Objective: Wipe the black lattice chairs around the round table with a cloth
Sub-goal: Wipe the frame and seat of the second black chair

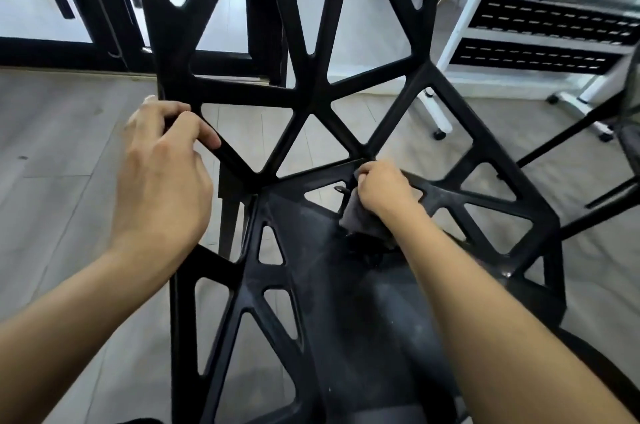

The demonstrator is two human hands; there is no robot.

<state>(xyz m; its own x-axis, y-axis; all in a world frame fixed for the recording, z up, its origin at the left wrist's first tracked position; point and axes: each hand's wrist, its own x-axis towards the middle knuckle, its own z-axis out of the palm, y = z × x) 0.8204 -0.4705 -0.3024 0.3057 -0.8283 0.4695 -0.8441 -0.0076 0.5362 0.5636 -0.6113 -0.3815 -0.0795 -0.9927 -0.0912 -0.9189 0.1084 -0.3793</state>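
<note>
Black lattice chair (pixel 311 104) fills the view, backrest up close over pale wood flooring (pixel 69 146). Left hand (pixel 162 177) curls its fingers around a backrest strut; right hand (pixel 381 191) bunches a grey cloth (pixel 360 219) against the seat's rear edge.

Cloth (pixel 362 221) on chair (pixel 346 302) seat, rt.

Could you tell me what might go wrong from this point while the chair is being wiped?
The right hand works the cloth into a tight junction where backrest meets seat, so fingers or cloth could snag there. The left hand grips only one strut of the chair, so hard rubbing might shift it.
</note>
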